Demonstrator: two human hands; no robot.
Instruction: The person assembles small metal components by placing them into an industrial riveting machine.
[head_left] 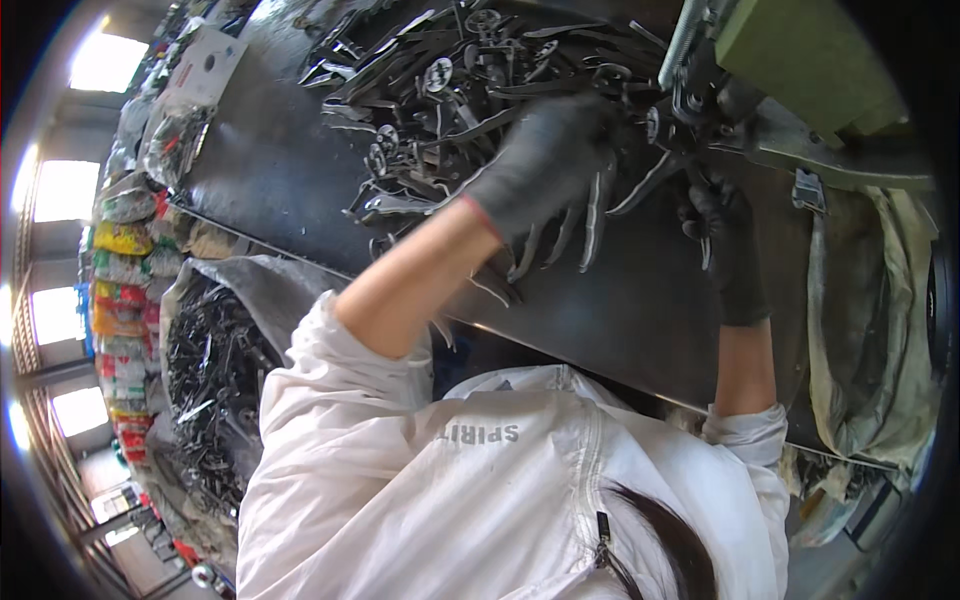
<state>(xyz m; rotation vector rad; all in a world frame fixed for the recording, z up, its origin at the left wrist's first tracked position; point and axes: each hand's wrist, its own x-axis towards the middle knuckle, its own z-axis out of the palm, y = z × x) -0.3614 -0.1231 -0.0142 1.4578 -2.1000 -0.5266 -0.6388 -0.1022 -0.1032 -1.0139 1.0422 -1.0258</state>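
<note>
Dark, curved metal handle parts [485, 128] lie heaped on the dark sheet-metal worktop [630, 310], beneath and left of the dark-grey-gloved left hand [565, 150], the nearer one; its fingers are motion-blurred, so can't tell opening or hold. One bright-edged curved metal arm [643, 187] sits between both hands, long axis slanting upper right to lower left. Dark-gloved right hand [724, 215] has curled fingers at a thin bright metal piece [706, 252], grip unclear.

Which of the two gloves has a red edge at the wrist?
The glove on the left hand, the blurred one: a thin red edge rims its wrist end. The glove on the right hand shows no red there.
</note>
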